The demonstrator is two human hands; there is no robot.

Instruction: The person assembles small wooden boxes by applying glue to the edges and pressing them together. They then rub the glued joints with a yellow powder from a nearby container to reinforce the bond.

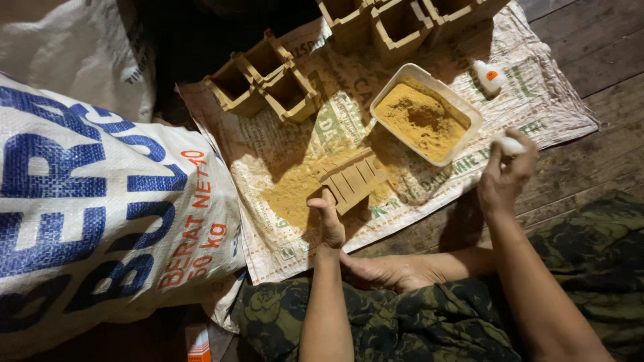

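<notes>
Pressing a slatted wooden piece onto sawdust is done by the left hand; a small white bottle is clenched in the right hand. Several wooden boxes stand finished behind.

Powder tub behind slatted piece

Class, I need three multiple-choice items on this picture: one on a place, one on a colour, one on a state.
1. Where is the left hand? A on the slatted wood piece B in the tray C on the sack
2. What colour is the powder in the tray? A white B yellow-brown C blue
3. What is the right hand doing? A lying flat B holding a small white thing C pouring powder

A: fingers touch its near edge. B: ochre heap. B: fingers close round it.
</notes>
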